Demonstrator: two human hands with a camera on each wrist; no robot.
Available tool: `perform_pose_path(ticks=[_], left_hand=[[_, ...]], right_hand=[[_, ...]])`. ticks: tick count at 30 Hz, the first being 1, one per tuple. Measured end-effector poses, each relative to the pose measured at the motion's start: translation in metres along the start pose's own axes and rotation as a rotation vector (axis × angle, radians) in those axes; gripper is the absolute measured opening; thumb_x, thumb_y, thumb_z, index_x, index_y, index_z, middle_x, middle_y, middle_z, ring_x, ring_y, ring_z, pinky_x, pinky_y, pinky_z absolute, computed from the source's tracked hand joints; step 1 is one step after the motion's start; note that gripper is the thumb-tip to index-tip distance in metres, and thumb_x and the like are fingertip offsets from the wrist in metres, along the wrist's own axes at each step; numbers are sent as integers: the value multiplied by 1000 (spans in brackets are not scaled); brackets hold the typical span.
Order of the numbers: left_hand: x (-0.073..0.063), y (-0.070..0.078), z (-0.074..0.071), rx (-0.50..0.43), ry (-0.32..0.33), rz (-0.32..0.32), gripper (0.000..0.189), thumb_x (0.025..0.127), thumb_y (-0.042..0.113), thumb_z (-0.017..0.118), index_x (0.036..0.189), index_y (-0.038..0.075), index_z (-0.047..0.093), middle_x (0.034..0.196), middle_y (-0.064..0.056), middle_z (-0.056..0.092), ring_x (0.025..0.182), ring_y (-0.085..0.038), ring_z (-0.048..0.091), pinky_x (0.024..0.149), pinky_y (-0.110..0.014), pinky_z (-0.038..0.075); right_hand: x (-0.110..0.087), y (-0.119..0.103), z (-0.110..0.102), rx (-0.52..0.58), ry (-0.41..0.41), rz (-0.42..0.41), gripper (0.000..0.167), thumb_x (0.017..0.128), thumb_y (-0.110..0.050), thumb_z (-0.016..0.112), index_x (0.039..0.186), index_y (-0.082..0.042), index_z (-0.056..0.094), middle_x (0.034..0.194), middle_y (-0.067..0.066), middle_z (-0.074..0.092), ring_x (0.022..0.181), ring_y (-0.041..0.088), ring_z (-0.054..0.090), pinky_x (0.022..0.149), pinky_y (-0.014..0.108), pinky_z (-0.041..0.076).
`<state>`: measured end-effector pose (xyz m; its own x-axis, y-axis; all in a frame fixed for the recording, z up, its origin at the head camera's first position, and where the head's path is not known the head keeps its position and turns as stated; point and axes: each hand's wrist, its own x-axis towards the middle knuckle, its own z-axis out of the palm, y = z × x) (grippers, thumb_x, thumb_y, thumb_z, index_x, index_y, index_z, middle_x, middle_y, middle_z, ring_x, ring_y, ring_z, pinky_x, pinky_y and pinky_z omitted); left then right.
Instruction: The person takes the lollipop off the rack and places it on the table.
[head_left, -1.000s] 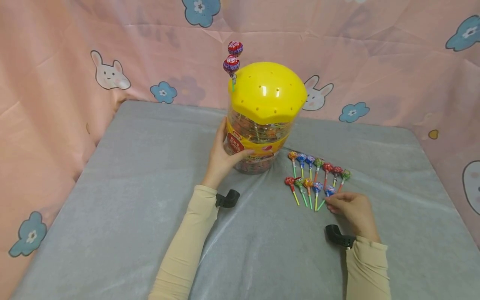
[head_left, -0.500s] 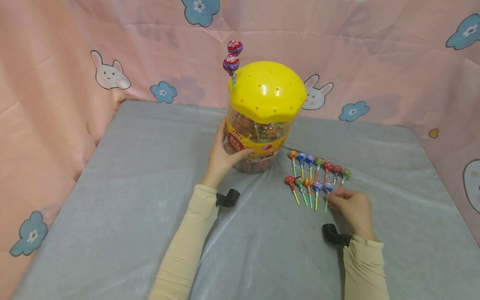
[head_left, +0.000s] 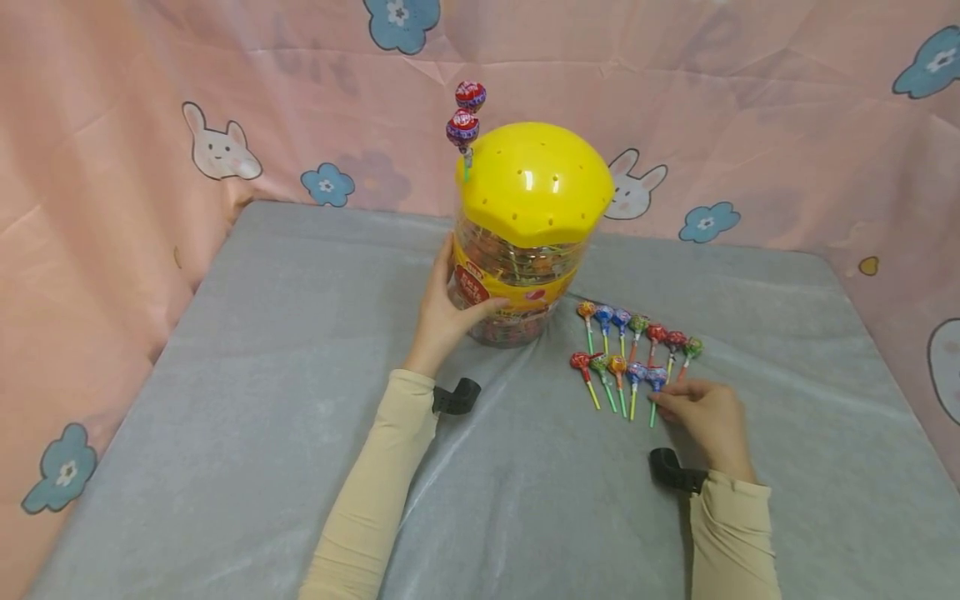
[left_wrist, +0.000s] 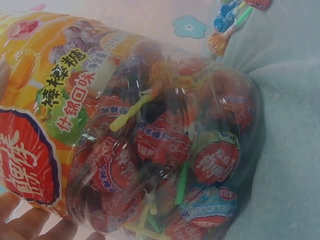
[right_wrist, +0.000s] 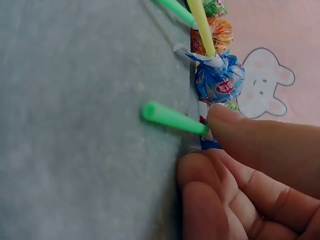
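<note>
My left hand (head_left: 444, 323) grips the side of a clear candy jar (head_left: 517, 287), thumb across its printed label. The jar stands upright under a domed yellow lid (head_left: 540, 179) with small holes. Wrapped lollipops fill it, as the left wrist view shows through the plastic (left_wrist: 165, 145). A red and purple lollipop (head_left: 462, 129) sticks up from the lid's left edge, another just behind it. Between thumb and fingers my right hand (head_left: 705, 421) pinches a blue lollipop (head_left: 656, 379) with a green stick (right_wrist: 172, 118), at the right end of the front row.
Two rows of lollipops in several colours lie on the grey cloth right of the jar, with an orange one (head_left: 586, 312) starting the back row and a red one (head_left: 581, 362) starting the front. A pink curtain (head_left: 300, 83) hangs behind the table (head_left: 225, 375).
My right hand has turned the blue lollipop from a slant to nearly straight, in line with the front row. My left hand and the jar have stayed put.
</note>
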<state>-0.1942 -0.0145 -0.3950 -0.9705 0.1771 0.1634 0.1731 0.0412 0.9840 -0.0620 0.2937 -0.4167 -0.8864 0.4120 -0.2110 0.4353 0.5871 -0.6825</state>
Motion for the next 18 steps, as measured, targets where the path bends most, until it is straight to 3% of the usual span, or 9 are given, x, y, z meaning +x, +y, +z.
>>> perform_pose_path(ticks=[7, 10, 15, 18], left_hand=[[0, 1, 0, -11, 4, -13, 105, 75, 14, 81, 153, 19, 12, 154, -4, 23, 137, -17, 26, 107, -36, 32], [1, 1, -2, -18, 3, -18, 104, 75, 13, 81, 153, 18, 12, 153, -5, 24, 137, -19, 27, 107, -37, 33], [1, 0, -1, -10, 5, -17, 104, 74, 13, 81, 153, 18, 14, 153, -5, 26, 136, -19, 28, 107, -37, 33], [0, 0, -1, 19, 7, -30, 104, 75, 15, 82, 153, 18, 13, 152, -5, 27, 136, -19, 29, 107, -37, 33]], right_hand=[[0, 0, -7, -4, 24, -39, 35, 84, -21, 72, 101, 9, 69, 73, 4, 70, 58, 3, 62, 55, 16, 47], [1, -1, -8, 79, 34, -61, 31, 85, -21, 72, 100, 6, 69, 70, -4, 69, 61, 3, 63, 56, 17, 49], [-4, -9, -10, 378, -14, -96, 25, 84, -14, 72, 102, 4, 69, 75, -8, 70, 68, 8, 67, 64, 19, 54], [-6, -17, -11, 579, -40, -144, 10, 83, -8, 73, 93, -6, 73, 78, -5, 71, 68, 10, 68, 65, 19, 54]])
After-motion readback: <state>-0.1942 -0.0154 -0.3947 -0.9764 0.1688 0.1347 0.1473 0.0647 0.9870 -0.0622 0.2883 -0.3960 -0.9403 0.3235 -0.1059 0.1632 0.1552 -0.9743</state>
